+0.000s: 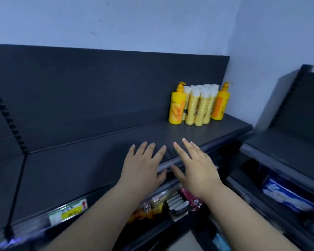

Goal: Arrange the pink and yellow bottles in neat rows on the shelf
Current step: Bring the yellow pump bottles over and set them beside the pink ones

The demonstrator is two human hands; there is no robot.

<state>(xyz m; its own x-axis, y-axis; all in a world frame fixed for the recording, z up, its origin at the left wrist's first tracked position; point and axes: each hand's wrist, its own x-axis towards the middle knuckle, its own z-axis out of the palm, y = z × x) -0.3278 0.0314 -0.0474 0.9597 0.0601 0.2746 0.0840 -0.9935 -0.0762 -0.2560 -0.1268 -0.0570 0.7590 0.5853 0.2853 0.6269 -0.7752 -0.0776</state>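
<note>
The yellow bottles (200, 105) are standing upright in a tight cluster at the far right end of the shelf (80, 160), close to its back panel (107, 87), their long axes running vertically and their white caps pointing up. A brighter yellow pump bottle (176, 107) is standing just beside the cluster on its left, and a second pump bottle (220, 105) is flanking it on the right; both are upright, with their spouts appearing to point right.

Nearer the camera, the left hand (143, 167) and the right hand (196, 165) are reaching side by side over the shelf's front edge, palms down, fingers straight and spread, gripping nothing. Whether they are touching the shelf is unclear. Both are well apart from the bottles.

A price label (68, 211) is sitting on the front rail to the left. Assorted packets (170, 203) are showing on the lower shelf beneath the wrists. On the neighbouring shelving unit (288, 147) to the right, a blue and white pack (286, 194) is lying on a lower level.
</note>
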